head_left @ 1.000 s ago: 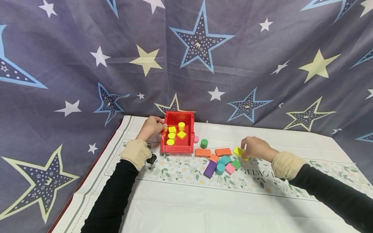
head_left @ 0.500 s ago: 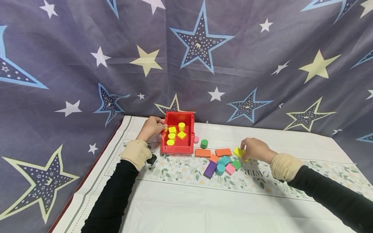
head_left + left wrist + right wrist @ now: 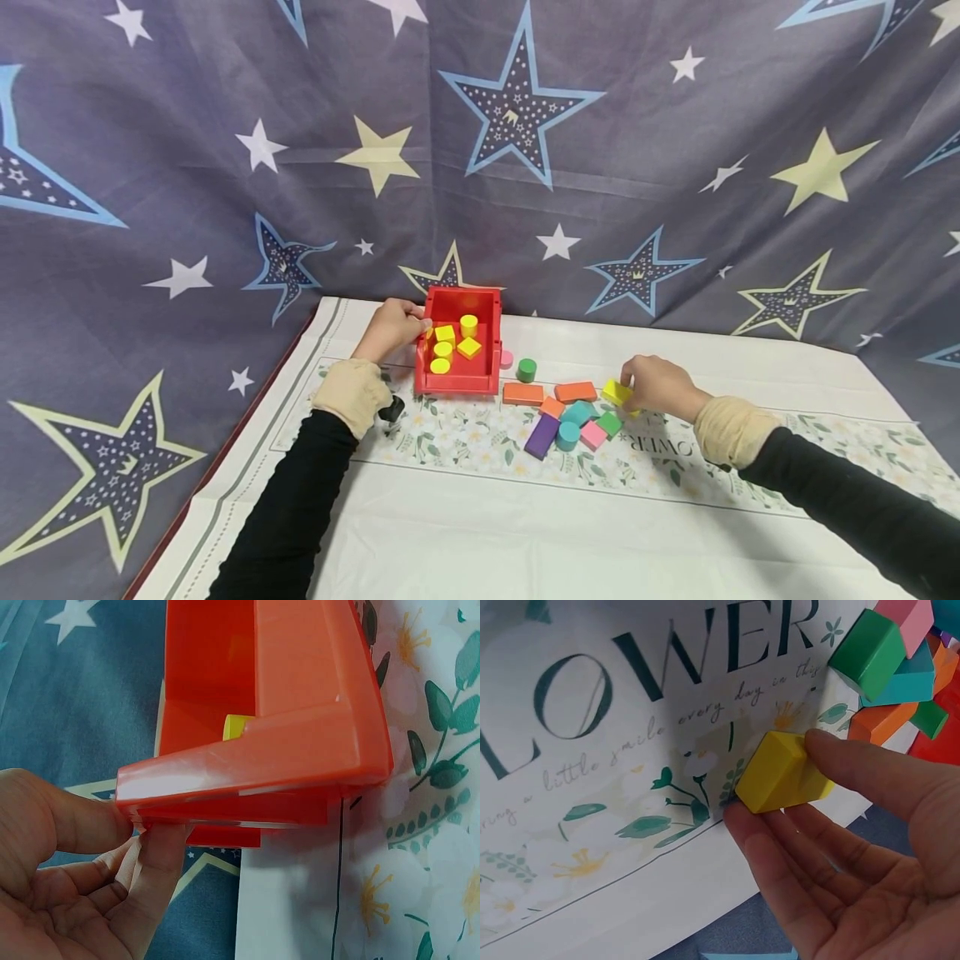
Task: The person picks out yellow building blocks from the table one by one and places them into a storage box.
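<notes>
At the back left, a red plastic bin (image 3: pixel 457 383) holds several yellow blocks, among them a cylinder (image 3: pixel 468 326) and a cube (image 3: pixel 468 347). My left hand (image 3: pixel 393 329) pinches the bin's left rim; in the left wrist view the thumb lies on one side of the red edge and a finger on the other. To the right, my right hand (image 3: pixel 662 385) holds a yellow block (image 3: pixel 776 772) with slanted faces between thumb and fingers. That block is at the tablecloth, beside an orange block (image 3: pixel 575 392); whether it touches the cloth I cannot tell.
Between bin and right hand lie a purple block (image 3: pixel 542 437), a teal cylinder (image 3: pixel 567 436), a pink block (image 3: pixel 592 435), a green block (image 3: pixel 609 424), a green cylinder (image 3: pixel 527 370) and several others. A star-patterned curtain (image 3: pixel 637 200) hangs behind the white tablecloth (image 3: pixel 540 533).
</notes>
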`<state>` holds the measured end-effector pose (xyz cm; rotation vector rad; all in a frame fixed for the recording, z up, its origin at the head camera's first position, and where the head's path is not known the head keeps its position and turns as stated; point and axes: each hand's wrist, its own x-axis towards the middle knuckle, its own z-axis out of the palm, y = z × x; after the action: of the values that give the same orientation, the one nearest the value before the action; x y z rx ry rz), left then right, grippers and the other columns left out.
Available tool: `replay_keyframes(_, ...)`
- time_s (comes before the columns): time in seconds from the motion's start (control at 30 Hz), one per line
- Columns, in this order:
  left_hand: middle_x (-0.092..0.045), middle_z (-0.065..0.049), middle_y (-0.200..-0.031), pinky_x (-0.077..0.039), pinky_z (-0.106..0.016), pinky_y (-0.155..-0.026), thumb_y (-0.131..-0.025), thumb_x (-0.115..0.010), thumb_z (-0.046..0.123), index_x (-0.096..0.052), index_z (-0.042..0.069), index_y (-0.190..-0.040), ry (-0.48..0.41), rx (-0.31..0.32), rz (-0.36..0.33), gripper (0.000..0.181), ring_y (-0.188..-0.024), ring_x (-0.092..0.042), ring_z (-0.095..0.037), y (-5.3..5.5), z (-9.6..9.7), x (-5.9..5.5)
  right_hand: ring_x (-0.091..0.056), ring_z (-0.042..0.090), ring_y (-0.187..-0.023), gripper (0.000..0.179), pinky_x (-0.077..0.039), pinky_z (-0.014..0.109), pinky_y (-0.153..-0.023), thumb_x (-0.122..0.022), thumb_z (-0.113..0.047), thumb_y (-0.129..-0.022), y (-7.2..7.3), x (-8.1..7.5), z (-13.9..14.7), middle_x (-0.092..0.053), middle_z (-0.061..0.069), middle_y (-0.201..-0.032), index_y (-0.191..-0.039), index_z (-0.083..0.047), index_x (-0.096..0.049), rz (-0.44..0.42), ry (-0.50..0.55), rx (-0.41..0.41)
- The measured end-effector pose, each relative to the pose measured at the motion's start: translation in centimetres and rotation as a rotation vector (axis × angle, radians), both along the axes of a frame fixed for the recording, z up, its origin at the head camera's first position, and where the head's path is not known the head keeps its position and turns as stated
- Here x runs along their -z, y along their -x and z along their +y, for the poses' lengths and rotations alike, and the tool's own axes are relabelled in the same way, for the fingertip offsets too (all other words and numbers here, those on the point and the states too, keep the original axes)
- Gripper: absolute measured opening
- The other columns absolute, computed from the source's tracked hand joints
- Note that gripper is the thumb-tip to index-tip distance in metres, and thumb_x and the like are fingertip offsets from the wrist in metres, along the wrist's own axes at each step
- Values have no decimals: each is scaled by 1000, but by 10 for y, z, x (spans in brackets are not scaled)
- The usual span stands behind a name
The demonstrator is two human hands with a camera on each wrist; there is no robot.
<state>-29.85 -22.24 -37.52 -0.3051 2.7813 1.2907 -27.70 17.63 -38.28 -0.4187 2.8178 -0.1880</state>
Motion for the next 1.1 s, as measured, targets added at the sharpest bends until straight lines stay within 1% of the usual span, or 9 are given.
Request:
replay_keyframes(0.27, -67, -20, -111, -56, -37, -86, -100, -64, 20, -65, -4, -120, 14, 6, 9, 31, -93, -66, -27, 1, -1, 1, -65, 25, -82, 32, -57, 44, -75, -85, -12, -75, 1, 2, -1, -74, 12, -94, -103, 0, -74, 4, 3, 0)
replay_keyframes(0.63, -67, -20, -113, -55, -38, -89, -99, -64, 20, -66, -5, -121, 26, 11, 23, 33, -96, -65, -27, 1, -2, 2, -64, 24, -80, 30, -56, 44, -74, -84, -12, -75, 1, 1, -2, -74, 12, -94, -101, 0, -74, 18, -6, -13)
replay_keyframes(0.8, -67, -20, -114, -56, -39, -91, -99, -65, 20, -66, -5, -121, 18, 8, 17, 33, -96, -65, -28, 2, -1, 2, -63, 23, -79, 30, -56, 43, -73, -84, -12, -75, 1, 0, -1, -74, 12, -95, -100, 0, -75, 19, -10, -20)
replay_keyframes(1.1, -67, -20, -112, -55, -39, -92, -99, -65, 20, -66, -5, -122, 24, 9, 18, 34, -96, -64, -28, 1, -1, 1, -65, 25, -84, 30, -57, 46, -77, -84, -12, -73, 2, -6, 0, -75, 17, -106, -99, -1, -75, 15, -27, -14)
